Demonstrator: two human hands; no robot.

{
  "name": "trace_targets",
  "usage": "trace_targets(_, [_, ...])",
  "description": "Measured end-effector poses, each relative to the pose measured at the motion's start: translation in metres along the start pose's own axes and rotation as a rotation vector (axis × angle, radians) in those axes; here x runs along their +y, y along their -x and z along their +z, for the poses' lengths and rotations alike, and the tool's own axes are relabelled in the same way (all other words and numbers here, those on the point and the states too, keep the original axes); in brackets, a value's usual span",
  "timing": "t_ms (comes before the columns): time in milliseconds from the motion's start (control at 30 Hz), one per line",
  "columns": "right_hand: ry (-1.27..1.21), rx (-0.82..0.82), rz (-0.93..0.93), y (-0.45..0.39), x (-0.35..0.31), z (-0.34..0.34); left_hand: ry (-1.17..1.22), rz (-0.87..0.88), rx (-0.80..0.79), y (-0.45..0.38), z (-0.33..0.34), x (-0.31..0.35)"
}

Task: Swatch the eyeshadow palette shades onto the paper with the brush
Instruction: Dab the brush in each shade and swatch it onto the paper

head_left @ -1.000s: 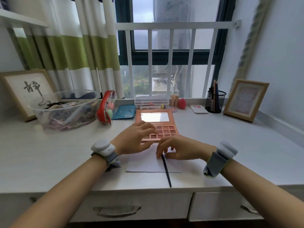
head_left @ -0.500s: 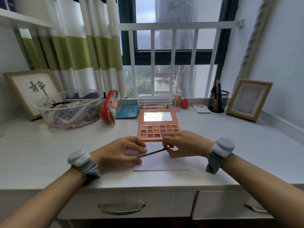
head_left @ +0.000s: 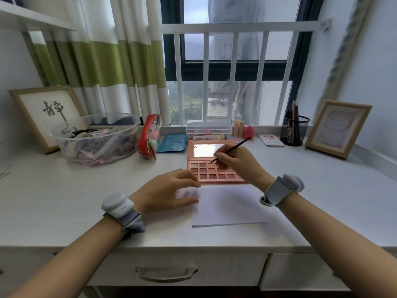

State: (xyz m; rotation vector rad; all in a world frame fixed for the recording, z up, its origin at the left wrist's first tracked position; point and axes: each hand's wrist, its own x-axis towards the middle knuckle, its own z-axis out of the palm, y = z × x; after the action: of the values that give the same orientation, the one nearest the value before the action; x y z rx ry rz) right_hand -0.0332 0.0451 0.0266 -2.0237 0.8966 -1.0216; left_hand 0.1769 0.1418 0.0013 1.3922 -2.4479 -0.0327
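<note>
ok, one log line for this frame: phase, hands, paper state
phase: loading brush from palette | right hand: holds brush, tip on top pan row | left hand: open, at paper edge | paper: no swatches visible

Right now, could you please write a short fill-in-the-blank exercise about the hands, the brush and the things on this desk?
1. The thin black brush is held by the ____ hand.
2. Its tip touches the open pink eyeshadow palette, which lies directly ____ the white paper sheet.
3. The other hand holds ____.

Missing words: right; behind; nothing
</note>
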Motion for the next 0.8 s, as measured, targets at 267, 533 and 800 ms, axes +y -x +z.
trace_targets(267, [-0.057,0.004,0.108,-0.026,0.014,0.028,-0.054,0.008,-0.084,0.000,0.004,-0.003])
trace_targets(533, [0.175,0.064,0.005,-0.032,0.015,0.036,-0.055,0.005,-0.080,0.000,0.005,-0.008])
trace_targets(800, [0.280,0.043,-0.060,-0.034,0.025,0.042,-0.050,-0.037,-0.129,0.003,0.003,-0.006])
